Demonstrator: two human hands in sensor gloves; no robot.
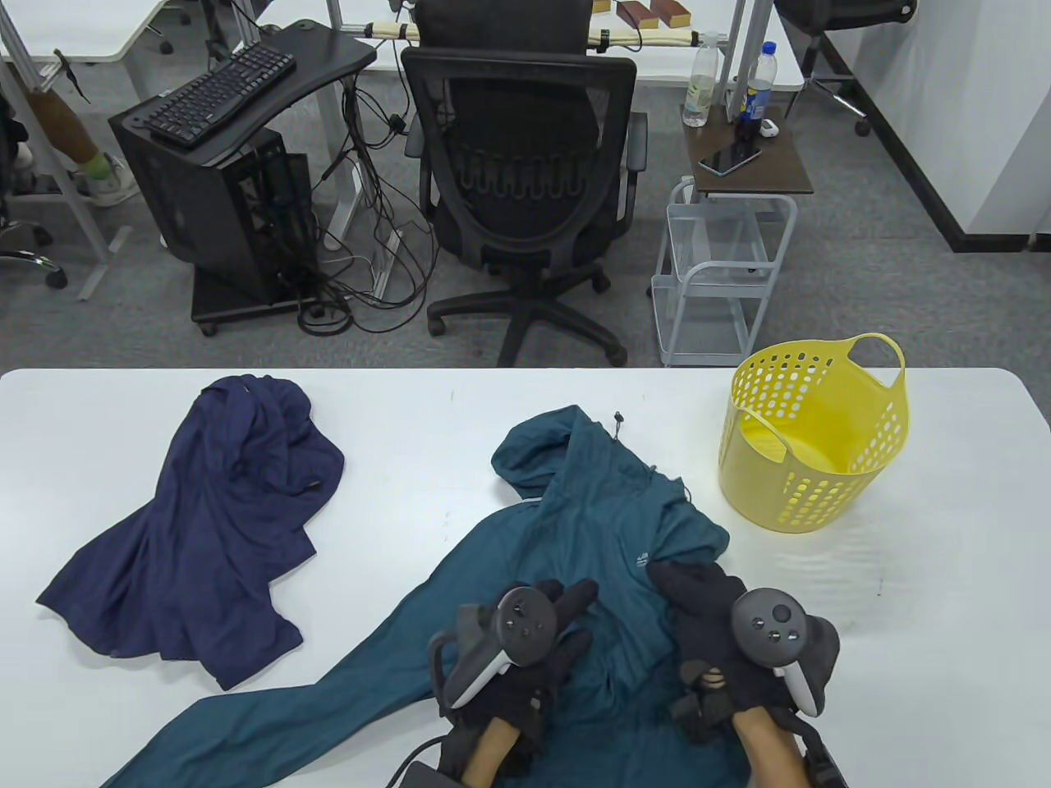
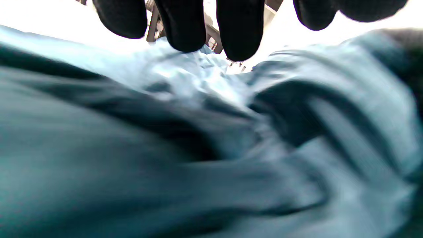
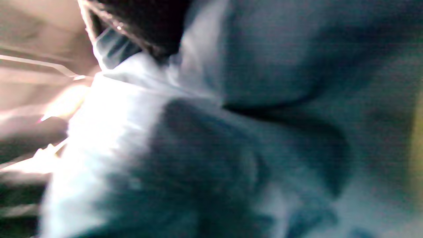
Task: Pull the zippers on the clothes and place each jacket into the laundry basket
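A teal jacket (image 1: 591, 525) lies spread on the white table (image 1: 410, 460), hood towards the far edge and one sleeve trailing to the near left. My left hand (image 1: 575, 616) rests on its middle with fingers (image 2: 185, 26) straight and spread over the cloth (image 2: 211, 148). My right hand (image 1: 669, 579) sits on the jacket's right side, fingers curled into a fold of the fabric (image 3: 264, 132) under the glove (image 3: 148, 23). The zipper is hidden among the folds. A navy jacket (image 1: 213, 525) lies crumpled at the left. The yellow laundry basket (image 1: 821, 492) stands at the right.
Beyond the table's far edge stand a black office chair (image 1: 525, 180), a white wire cart (image 1: 722, 279) and a computer stand with a keyboard (image 1: 222, 82). Bare tabletop lies between the two jackets and in front of the basket.
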